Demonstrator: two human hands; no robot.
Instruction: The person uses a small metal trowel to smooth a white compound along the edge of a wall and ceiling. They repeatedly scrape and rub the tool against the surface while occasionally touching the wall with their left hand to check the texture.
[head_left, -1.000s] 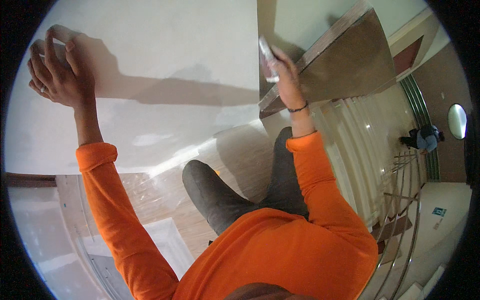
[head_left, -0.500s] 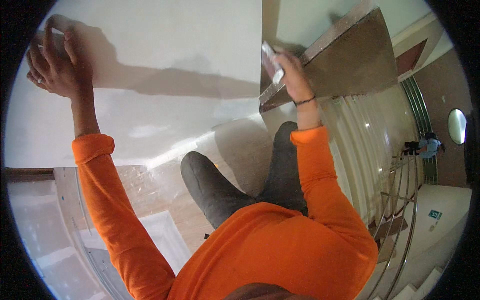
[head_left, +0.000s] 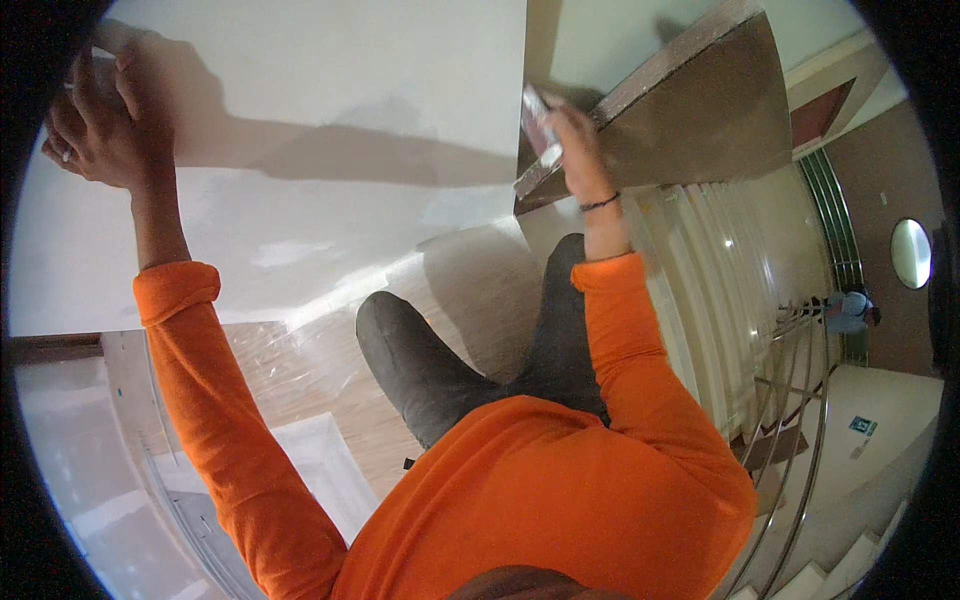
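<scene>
Against the white wall (head_left: 390,70) at the far left, my left hand (head_left: 112,140) rests with its fingers apart and nothing in it; a ring shows on one finger. My right hand (head_left: 582,155) grips a flat, pale block (head_left: 541,125) with whitish ends, holding it beside the wall's vertical corner. That hand is somewhat blurred, and its fingertips are partly hidden. Just right of the block, the dusty edge of a brown panel (head_left: 705,115) slants up and away. Brighter white patches mark the wall's lower part.
Below lies a wood-patterned floor (head_left: 300,375) streaked with white dust, with a white sheet (head_left: 325,465) at left. Pale steps (head_left: 700,270) are at right, beside metal handrails (head_left: 815,440). A person in light blue (head_left: 850,312) is at the far right.
The view has shifted slightly. My right hand and the block have moved only a little along the corner; my left hand stays on the wall. The distant person has moved to the right.
</scene>
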